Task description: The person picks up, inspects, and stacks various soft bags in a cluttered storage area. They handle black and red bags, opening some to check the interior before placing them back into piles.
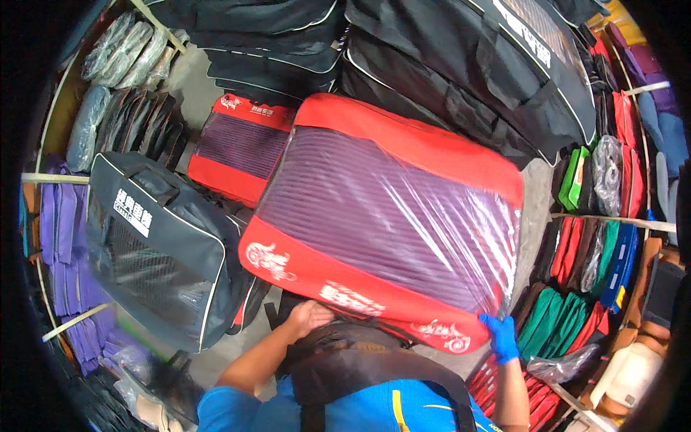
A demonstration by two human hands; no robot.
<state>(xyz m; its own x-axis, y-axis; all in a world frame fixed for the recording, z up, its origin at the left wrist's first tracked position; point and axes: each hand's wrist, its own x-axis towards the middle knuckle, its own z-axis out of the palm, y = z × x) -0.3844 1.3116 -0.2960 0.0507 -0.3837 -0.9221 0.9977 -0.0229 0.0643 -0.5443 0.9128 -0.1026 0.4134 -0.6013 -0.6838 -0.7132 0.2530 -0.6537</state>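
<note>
A large red zippered storage bag point(378, 216) lies tilted before me. Its clear plastic window shows purple ribbed fabric inside, and white printing runs along its red border. My right hand point(501, 336), in a blue glove, grips the bag's near right corner. My left hand point(312, 318), bare, is at the bag's near edge; its fingertips go under or against the edge, so its hold cannot be made out. A smaller red bag point(237, 146) with the same kind of window lies behind to the left. At the left stands a dark grey bag point(156, 248) with white piping.
Big black bags point(432, 59) are heaped at the back. Shelves on the left carry plastic-wrapped packs point(129, 51) and purple packs point(62, 232). On the right, shelves hold green packs point(553, 324), red packs and a blue pack point(621, 270). Plastic-wrapped red packs lie at the lower right.
</note>
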